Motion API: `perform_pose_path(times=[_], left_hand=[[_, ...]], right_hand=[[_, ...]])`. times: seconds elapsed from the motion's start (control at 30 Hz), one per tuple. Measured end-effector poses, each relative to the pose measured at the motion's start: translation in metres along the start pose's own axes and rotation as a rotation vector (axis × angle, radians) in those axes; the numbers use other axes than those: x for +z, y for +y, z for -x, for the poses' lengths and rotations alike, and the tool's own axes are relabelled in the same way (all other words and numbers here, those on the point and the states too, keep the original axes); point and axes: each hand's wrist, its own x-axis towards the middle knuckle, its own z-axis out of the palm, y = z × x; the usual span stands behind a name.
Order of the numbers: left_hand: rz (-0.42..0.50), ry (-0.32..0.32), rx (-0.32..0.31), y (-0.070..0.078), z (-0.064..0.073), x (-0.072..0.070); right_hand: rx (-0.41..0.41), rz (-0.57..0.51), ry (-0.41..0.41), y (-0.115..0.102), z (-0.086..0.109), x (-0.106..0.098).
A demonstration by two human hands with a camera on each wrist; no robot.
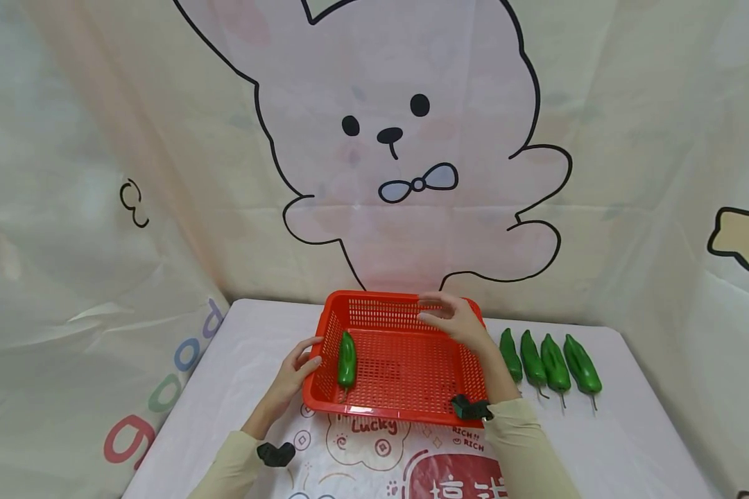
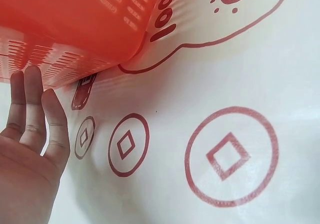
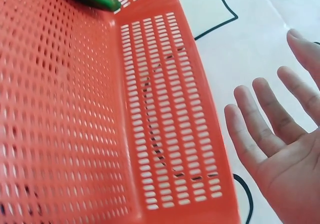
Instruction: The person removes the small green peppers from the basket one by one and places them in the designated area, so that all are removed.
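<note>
A red plastic basket [image 1: 406, 414] with slotted walls sits on the table. Inside it, toward the left, lies one long green pepper [image 1: 347, 360], whose end also shows in the right wrist view. My left hand [image 1: 291, 374] is at the basket's left side, fingertips right at the rim. The left wrist view shows three fairly straight fingers [image 2: 33, 104] against the outer wall. Above the basket's far right part, my right hand [image 1: 455, 320] is empty, its fingers spread and relaxed. Several green peppers [image 1: 555, 364] lie in a row to the right of the basket.
A white table cover [image 1: 636, 430] with red printed drawings lies under everything. Behind the table hangs a pale sheet [image 1: 412, 235] with a cartoon animal on it. Dark wrist straps [image 1: 276, 454] are on both arms.
</note>
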Motion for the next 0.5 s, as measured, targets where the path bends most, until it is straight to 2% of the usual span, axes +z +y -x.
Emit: perform_pose_path(times=[0.4,0.5], left_hand=[[0.000,0.000,0.007,0.001,0.000,0.001],[0.002,-0.003,0.010,0.002,0.000,0.001]], right_hand=[[0.041,-0.077,-0.036,0.008,-0.014,0.032],[0.067,-0.100,-0.051,0.002,-0.017,0.040]])
